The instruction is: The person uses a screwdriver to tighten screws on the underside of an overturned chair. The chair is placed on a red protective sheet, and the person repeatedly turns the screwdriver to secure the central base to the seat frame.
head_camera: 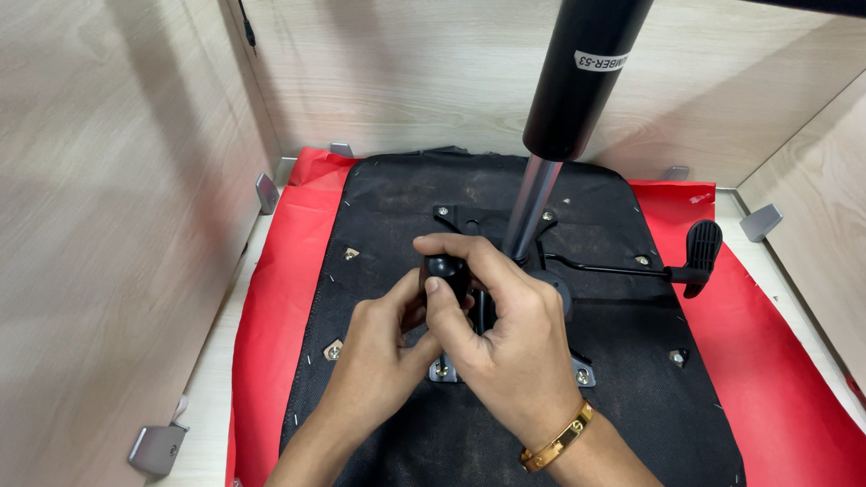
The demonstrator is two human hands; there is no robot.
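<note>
Right hand [506, 344] pinching black knob [445, 271] at fingertips, left hand [380, 353] curled just below it bracing; risk of cross-threading or knob slipping toward metal plate [583, 375] under fingers if grip tilts.

The seat base [424, 438] is lying upside down on a cloth [786, 405] inside a walled bay [94, 209]; the mounting plate [583, 375] is sitting at its centre; the gas cylinder [581, 75] is rising from the plate; the lever [702, 253] is reaching out to the right; the knob [446, 273] is sitting left of the cylinder, with the left hand [380, 353] and right hand [502, 334] closing on it.
</note>
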